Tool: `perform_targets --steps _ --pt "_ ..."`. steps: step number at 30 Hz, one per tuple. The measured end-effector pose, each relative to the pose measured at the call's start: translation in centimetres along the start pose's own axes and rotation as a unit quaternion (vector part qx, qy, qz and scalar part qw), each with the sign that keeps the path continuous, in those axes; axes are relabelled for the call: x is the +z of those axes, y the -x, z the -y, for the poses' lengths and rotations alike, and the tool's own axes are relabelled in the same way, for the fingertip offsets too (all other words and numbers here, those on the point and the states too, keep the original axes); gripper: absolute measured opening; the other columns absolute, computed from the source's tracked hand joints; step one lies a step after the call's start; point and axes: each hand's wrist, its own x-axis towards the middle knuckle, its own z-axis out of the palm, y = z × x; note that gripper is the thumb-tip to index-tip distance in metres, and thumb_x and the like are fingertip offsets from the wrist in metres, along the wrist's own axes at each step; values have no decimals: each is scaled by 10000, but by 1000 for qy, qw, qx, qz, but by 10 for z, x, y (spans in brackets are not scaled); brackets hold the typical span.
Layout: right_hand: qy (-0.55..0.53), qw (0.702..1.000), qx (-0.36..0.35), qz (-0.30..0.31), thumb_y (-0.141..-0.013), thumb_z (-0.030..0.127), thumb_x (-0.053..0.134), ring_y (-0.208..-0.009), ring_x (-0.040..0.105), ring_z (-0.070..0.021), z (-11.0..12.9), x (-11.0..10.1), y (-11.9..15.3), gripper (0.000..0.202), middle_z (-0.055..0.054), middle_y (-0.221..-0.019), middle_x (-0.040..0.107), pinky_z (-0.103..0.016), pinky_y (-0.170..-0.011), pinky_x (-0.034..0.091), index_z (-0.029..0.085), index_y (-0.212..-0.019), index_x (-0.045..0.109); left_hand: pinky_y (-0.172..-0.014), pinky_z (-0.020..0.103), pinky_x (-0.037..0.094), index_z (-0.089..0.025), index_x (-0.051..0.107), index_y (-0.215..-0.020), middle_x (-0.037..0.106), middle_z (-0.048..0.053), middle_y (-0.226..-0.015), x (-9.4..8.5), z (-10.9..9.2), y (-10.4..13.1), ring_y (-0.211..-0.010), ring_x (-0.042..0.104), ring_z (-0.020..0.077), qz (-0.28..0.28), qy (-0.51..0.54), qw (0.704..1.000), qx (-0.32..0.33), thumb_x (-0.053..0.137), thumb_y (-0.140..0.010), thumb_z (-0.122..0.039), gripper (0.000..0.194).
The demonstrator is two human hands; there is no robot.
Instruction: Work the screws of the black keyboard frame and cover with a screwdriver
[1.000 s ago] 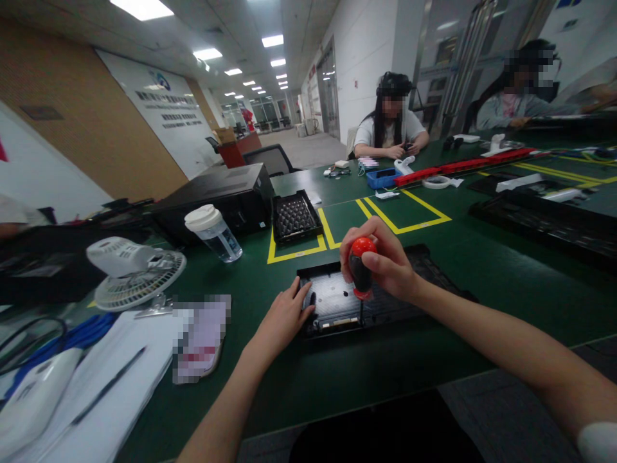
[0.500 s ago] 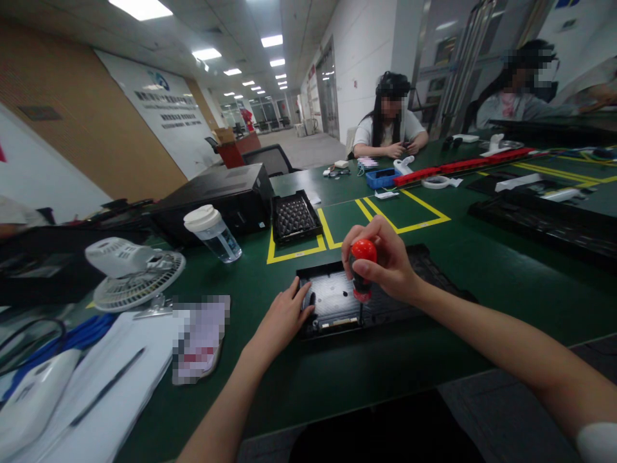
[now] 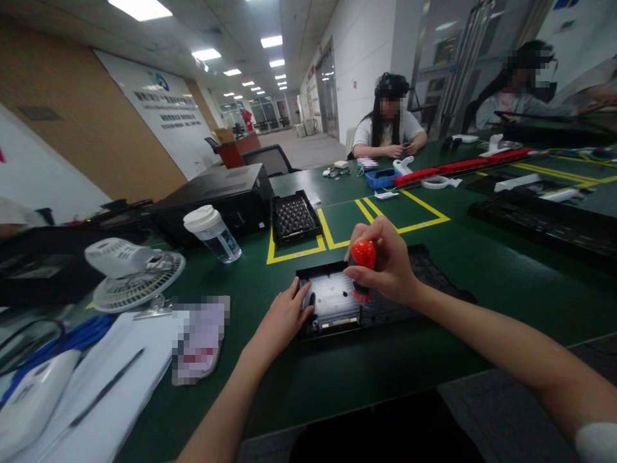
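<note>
dim | lit by ceiling lights | glare on black casing | edges stretched

Tip of my screwdriver too small and dark to make out; my right hand hides part of the black casing. White device cropped at left edge. Wall sign unreadable.

In our right hand we grip a red-and-black screwdriver nearly upright over a black panel, its shaft reaching down near the panel's front edge, while our left hand rests spread on the panel's left end. On the green table we see a small black tray by yellow tape, a white-lidded clear bottle, a white fan and a pen on papers. Across from us sits a person in a white top.
</note>
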Motion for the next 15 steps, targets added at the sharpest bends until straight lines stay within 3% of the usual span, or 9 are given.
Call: perform_targets --steps 6,10,15 --pt "27 1000 -5 2 -676 258 745 -598 448 -99 -5 0 3 396 56 -693 437 -228 -509 369 225 -868 400 -1017 436 380 -213 371 -1355 308 157 -1469 1 1 0 -1234 475 277 -3 0 1000 3 454 -892 -363 494" --pt "114 993 -42 9 -683 237 730 -621 439 -101 -2 -2 3 435 18 -822 461 -258 -564 386 224 -1023 459 -1021 436 374 -216 364 -1363 299 162 -1472 1 1 0 -1247 459 281 -2 -1 1000 3 444 -895 -378 502" --pt "144 986 -66 58 -778 232 641 -667 462 -114 5 -3 1 306 -4 -877 533 -276 -646 404 222 -1056 513 -1026 431 367 -207 363 -1366 300 165 -1470 0 0 0 -1254 451 280 -7 -4 1000 7 432 -901 -376 500"
